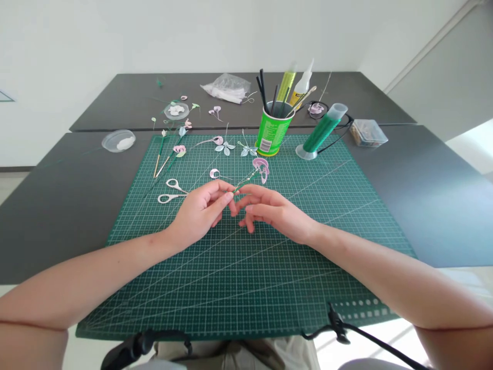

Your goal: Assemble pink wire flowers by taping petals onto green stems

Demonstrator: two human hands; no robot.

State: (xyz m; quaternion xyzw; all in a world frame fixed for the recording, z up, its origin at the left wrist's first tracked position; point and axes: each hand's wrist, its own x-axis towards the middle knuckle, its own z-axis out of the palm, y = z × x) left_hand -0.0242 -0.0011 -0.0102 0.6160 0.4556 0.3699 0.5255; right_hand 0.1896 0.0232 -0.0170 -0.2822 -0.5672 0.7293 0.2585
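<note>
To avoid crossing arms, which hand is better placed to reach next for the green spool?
Probably the right hand: it is nearer the green spool, while the left hand pinches the thin green stem.

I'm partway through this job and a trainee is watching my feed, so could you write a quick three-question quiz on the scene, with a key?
1. Multiple choice: what stands in the green can?
A) scissors
B) dark sticks
C) a glue bottle
2. True or false: the scissors lie to the right of the right hand.
3. Fill in the word, yellow or purple: the left hand has its grip on a green stem, and the flower at the far end is ____.

Key: 1 B; 2 false; 3 purple.
</note>
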